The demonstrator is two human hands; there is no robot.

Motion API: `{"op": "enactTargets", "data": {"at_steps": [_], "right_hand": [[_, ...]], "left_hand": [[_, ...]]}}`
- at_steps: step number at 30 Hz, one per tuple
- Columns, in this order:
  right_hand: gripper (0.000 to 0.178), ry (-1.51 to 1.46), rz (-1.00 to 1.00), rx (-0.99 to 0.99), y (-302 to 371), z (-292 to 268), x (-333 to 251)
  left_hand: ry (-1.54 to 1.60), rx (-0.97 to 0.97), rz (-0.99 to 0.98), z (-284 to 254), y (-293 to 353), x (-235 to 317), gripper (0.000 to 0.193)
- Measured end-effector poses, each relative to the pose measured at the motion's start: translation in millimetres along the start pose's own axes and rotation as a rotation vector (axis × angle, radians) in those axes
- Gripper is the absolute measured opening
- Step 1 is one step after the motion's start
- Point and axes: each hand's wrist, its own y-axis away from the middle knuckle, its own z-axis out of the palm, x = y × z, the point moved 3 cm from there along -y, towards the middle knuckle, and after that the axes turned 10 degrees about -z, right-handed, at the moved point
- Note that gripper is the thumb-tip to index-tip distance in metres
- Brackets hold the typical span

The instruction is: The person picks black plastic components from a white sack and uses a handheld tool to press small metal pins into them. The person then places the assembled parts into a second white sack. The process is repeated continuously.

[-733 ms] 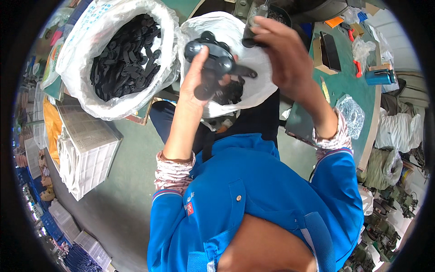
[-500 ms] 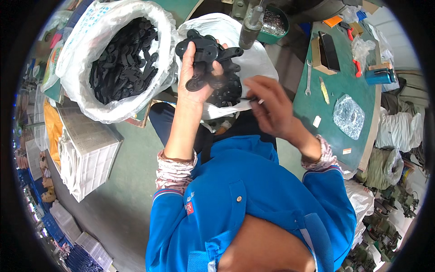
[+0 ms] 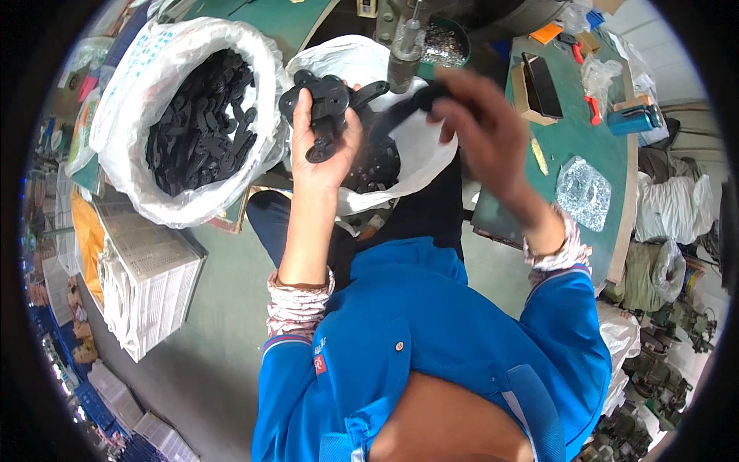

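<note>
Several black plastic lever-like parts with round ends lie bunched in my left hand, its fingers curled round them. My right hand, blurred by motion, is to the right of them. Between its thumb and fingers is the round end of another black lever, which points down and left toward the bunch. Below both hands, a white bag stands open, with more black parts inside it. A metal machine spindle comes down just beyond the hands.
At left stands a large white bag full of black levers. A green bin of small metal pieces sits behind the spindle. The right bench holds a phone, a knife and clear plastic. A white crate stands lower left.
My right hand has moved up and away from the front of the middle bag, and a black lever now shows in its fingers. My left hand still holds the bunch. The whole view has shifted slightly.
</note>
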Motion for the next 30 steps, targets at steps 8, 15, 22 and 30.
{"op": "enactTargets", "data": {"at_steps": [8, 15, 22, 30], "right_hand": [[0.022, -0.01, 0.301, -0.016, -118.0, -11.6, 2.5], [0.025, -0.053, 0.553, -0.08, -118.3, -8.9, 26.5], [0.037, 0.002, 0.48, -0.184, -42.4, -3.0, 39.4], [0.025, 0.053, 0.129, -0.273, -19.8, 17.9, 49.6]], "left_hand": [[-0.175, 0.082, 0.108, 4.8, 10.1, 2.4, 0.042], [-0.458, 0.116, 0.099, 4.4, 11.5, -5.9, 0.044], [-0.71, 0.172, 0.021, 1.7, 15.8, -15.8, 0.045], [-0.739, 0.17, -0.058, 10.0, 21.1, -43.0, 0.04]]}}
